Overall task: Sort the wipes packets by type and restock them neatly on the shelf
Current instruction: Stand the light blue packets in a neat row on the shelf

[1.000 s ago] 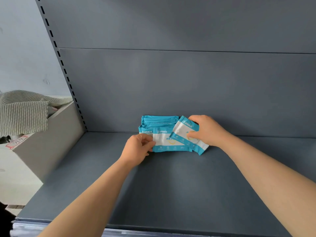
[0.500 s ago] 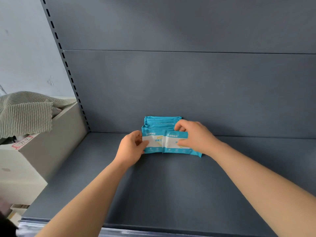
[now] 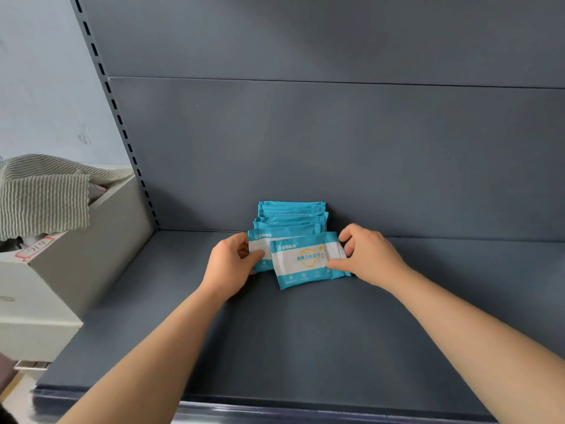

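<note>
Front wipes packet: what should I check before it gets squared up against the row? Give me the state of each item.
1. Right hand pinches the front packet at its right end: ok.
2. Left hand holds the second packet at its left end: ok.
3. Front packet lined up with the row: not ok, it is tilted and shifted right.
4. Row standing on edge on the shelf: ok.
5. Every packet in the row the same type: cannot tell, only teal top edges show.

Soft even daylight, wide-angle edge distortion
</note>
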`<action>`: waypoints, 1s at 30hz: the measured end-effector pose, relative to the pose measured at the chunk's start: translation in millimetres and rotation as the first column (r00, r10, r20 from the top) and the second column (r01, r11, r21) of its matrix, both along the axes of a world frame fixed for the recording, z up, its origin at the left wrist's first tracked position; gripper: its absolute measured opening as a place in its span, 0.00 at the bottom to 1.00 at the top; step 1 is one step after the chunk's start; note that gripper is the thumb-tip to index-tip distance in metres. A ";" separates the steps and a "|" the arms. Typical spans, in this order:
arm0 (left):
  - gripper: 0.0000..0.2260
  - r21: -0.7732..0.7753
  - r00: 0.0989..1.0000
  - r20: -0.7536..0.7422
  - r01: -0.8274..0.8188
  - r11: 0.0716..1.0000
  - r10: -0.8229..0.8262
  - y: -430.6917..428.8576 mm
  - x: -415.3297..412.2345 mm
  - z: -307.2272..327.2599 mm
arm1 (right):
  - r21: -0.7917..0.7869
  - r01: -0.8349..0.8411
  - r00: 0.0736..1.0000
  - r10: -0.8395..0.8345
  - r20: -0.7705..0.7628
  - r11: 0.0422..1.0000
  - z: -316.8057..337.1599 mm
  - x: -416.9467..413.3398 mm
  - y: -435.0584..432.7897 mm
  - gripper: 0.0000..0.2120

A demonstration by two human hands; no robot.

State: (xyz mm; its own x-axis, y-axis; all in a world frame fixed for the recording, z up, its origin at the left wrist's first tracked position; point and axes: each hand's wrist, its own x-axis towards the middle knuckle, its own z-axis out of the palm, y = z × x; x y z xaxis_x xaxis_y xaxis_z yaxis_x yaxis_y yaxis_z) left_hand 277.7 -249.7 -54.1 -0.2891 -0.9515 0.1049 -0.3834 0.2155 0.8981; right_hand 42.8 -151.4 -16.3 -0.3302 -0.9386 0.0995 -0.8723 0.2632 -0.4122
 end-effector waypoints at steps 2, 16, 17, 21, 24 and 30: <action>0.08 0.056 0.993 -0.079 0.089 0.994 -0.085 4.7 -0.6 2.4 | 0.002 0.010 0.997 -0.010 0.077 1.000 -3.9 6.3 -2.8 0.25; 0.26 -0.063 0.970 0.241 0.001 0.998 0.014 1.7 -2.6 13.9 | -0.057 0.020 0.984 -0.010 0.177 0.998 -9.1 32.7 -12.0 0.20; 0.24 -0.059 0.967 0.255 0.010 0.998 0.005 3.2 -2.5 13.5 | -0.051 0.025 0.983 -0.015 0.182 0.998 -10.6 33.9 -12.4 0.19; 0.24 -0.059 0.969 0.246 0.002 0.998 0.012 9.1 -1.9 14.6 | -0.037 0.037 0.983 -0.030 0.182 0.999 -9.4 36.4 -9.2 0.22; 0.30 -0.242 0.947 0.297 -0.053 0.969 0.126 17.2 -2.0 17.8 | -0.025 0.034 0.991 -0.030 0.132 0.999 -4.2 32.4 4.3 0.24; 0.20 -0.603 0.918 0.369 0.118 0.789 0.145 53.6 -39.0 36.4 | 0.005 0.001 0.996 -0.001 -0.088 1.000 14.7 11.9 58.7 0.27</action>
